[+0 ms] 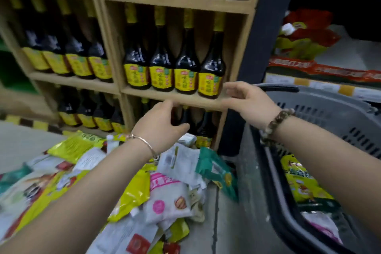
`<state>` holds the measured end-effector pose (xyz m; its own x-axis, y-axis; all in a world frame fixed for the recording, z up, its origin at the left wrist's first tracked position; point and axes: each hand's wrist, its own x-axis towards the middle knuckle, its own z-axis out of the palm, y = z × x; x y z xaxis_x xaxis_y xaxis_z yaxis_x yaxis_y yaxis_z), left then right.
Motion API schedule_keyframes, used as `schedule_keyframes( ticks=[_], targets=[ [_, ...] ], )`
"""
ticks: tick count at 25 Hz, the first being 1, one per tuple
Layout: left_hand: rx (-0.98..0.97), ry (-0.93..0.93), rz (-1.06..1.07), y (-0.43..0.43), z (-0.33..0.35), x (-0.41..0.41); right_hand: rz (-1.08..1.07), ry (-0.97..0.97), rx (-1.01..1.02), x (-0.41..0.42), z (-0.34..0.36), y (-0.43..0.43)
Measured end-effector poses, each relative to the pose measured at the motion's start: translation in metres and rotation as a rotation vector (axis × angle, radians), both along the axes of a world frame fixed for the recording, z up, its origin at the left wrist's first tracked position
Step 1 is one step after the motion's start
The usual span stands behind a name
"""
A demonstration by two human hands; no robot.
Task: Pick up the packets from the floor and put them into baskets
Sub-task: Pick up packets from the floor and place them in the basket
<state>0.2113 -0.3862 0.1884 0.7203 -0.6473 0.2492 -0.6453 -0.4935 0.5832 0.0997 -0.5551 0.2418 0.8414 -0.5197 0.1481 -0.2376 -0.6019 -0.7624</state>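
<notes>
Packets (132, 187) heaped on floor (24, 142), lower left to centre. Left hand (162, 128) above heap, fingers loose, empty. Right hand (247, 103) before wooden shelf (185, 97) with 4 dark sauce bottles (175, 68), fingers relaxed, empty. Grey basket (329, 113) at right holds yellow packet (299, 183).
</notes>
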Motion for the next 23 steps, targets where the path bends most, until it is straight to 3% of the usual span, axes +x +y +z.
schedule_keyframes(
  ticks=[8,14,23],
  targets=[
    [0.004,0.080,0.151,0.118,-0.090,0.007,0.123,0.135,-0.068,0.055,-0.073,0.121],
    [0.019,0.215,0.247,0.167,-0.170,0.005,0.234,0.426,-0.144,0.072,-0.186,0.154],
    [0.088,0.264,0.343,0.196,-0.221,0.013,0.550,0.574,-0.618,0.084,-0.265,0.182]
  ],
)
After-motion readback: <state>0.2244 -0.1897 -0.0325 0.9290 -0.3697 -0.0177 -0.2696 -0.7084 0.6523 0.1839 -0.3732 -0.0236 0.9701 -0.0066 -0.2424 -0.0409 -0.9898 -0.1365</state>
